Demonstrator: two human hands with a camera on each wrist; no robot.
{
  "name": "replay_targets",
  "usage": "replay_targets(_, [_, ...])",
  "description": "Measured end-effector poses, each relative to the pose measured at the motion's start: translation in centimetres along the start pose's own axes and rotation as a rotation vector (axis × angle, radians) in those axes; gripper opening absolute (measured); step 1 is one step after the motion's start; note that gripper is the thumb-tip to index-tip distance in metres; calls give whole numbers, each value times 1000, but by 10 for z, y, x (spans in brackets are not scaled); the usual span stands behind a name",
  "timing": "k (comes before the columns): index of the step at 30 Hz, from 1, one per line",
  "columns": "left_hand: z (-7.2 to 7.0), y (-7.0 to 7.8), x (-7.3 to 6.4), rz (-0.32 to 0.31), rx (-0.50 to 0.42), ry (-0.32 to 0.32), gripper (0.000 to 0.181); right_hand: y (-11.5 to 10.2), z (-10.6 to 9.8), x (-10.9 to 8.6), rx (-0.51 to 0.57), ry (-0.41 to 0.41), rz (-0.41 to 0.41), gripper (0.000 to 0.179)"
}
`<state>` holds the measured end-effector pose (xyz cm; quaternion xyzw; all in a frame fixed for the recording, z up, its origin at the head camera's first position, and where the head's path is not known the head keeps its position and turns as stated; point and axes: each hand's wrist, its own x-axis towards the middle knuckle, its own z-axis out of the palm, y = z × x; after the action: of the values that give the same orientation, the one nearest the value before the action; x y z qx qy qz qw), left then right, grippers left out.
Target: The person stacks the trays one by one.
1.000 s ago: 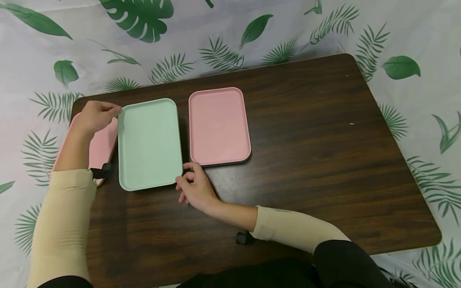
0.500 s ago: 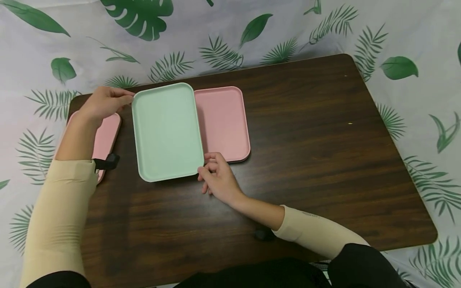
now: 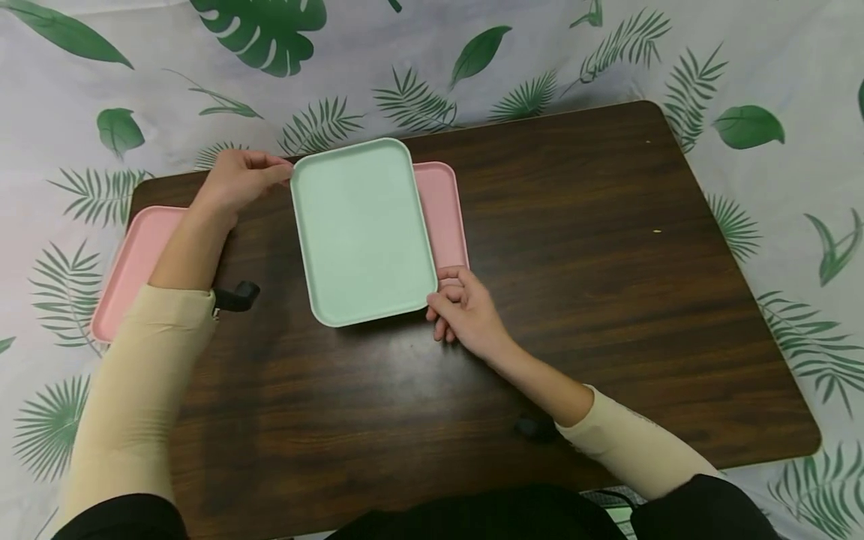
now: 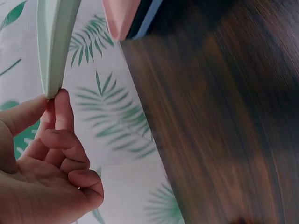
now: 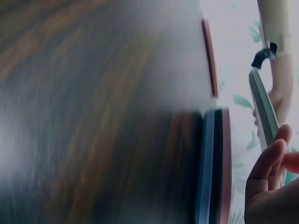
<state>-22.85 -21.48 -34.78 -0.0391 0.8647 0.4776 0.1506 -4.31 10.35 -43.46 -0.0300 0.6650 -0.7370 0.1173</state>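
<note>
Between my two hands hangs a mint green tray [image 3: 364,232], a shallow rectangle with rounded corners. My left hand [image 3: 246,180] pinches its far left corner between thumb and fingertips, and my right hand [image 3: 468,309] pinches its near right corner. Under it in the head view, partly covered, lies a pink tray [image 3: 442,202]. The right wrist view shows this pink tray [image 5: 226,163] topping a stack, with a dark tray and a blue tray [image 5: 205,168] beneath. The green tray [image 5: 265,107] is raised above the stack with a gap between them.
Another pink tray [image 3: 138,262] lies at the table's left end, partly behind my left forearm. The dark wood table [image 3: 607,262] stretches to the right. A leaf-patterned cloth [image 3: 513,45] hangs behind the table's back edge.
Both hands have carried the green tray rightward and away from me, from beside the middle pink tray to over it. The left pink tray is now less covered by my arm.
</note>
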Motion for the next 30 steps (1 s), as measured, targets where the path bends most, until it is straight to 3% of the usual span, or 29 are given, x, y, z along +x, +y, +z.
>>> replay_targets(9, [38,13,16,29,-66,29,23,-7,-38,-1,-59,49,68,35])
replay_targets(17, [64,19,26,62,38,-12,34,-1,-55,-1,-99,100,85,32])
replay_targets(23, [77,20,29,47,106,-53,38,6,-57,-1,-136,134,96,30])
replay_targets(30, [80,23,29,26,130,-90,40,12,-55,-1,-140,129,78,32])
